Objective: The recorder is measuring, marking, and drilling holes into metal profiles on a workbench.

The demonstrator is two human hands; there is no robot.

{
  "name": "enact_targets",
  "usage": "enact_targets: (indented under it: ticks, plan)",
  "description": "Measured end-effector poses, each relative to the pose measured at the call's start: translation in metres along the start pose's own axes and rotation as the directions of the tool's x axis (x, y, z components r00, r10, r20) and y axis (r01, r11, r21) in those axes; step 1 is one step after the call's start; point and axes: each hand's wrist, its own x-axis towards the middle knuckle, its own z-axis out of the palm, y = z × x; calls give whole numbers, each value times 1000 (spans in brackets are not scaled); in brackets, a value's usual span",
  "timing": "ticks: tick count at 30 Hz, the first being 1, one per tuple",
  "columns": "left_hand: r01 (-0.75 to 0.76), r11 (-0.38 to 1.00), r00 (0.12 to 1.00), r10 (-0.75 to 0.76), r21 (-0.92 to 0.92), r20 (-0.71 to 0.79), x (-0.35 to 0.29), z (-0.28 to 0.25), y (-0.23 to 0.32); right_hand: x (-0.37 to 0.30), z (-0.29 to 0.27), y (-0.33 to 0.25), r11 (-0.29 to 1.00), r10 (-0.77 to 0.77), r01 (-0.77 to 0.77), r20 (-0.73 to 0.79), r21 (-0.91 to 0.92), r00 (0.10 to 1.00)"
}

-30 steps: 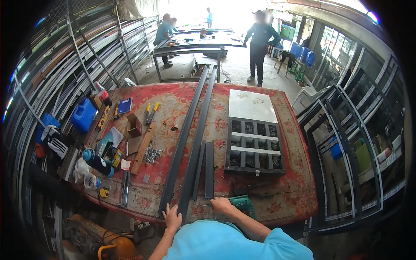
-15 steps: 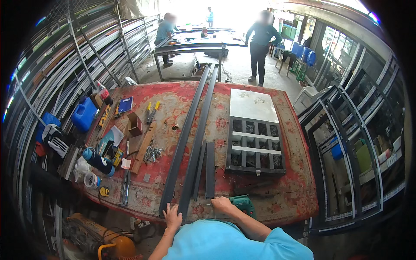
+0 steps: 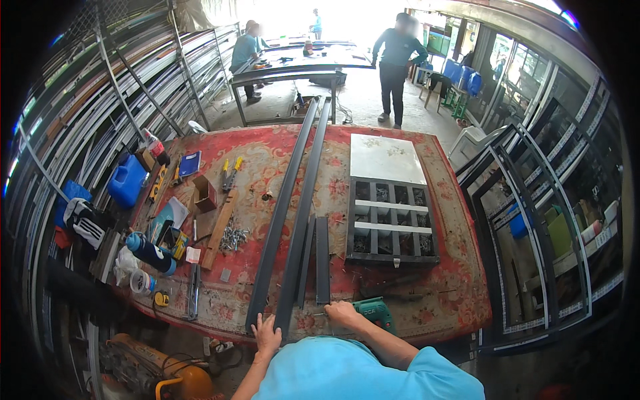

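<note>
Two long dark metal bars (image 3: pixel 291 200) lie lengthwise down the middle of a table covered by a red patterned carpet (image 3: pixel 267 153). My left hand (image 3: pixel 267 333) rests at their near ends with its fingers spread. Two short dark bars (image 3: pixel 322 260) lie just right of them. My right hand (image 3: pixel 343 312) is curled at the near end of the short bars; a thin item seems to stick out of it, too small to make out. A green power drill (image 3: pixel 375 311) lies right beside that hand.
A dark frame with white slats (image 3: pixel 392 223) and a white panel (image 3: pixel 385 159) lie on the right of the table. Screws (image 3: pixel 233 237), a small box (image 3: pixel 203 193), bottles and hand tools crowd the left. Two people stand at a far table (image 3: pixel 293 63). Frames lean at right.
</note>
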Motion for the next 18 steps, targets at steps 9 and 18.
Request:
enact_targets:
  ticks: [9,18]
  plan:
    - [3,1000,1000,-3,4,7,1,-1,0,3,2,1,1000,22,-23,73,9,997]
    - [8,1000,1000,-8,11,10,-1,-4,4,0,-4,0,1000,-15,14,33,7,999]
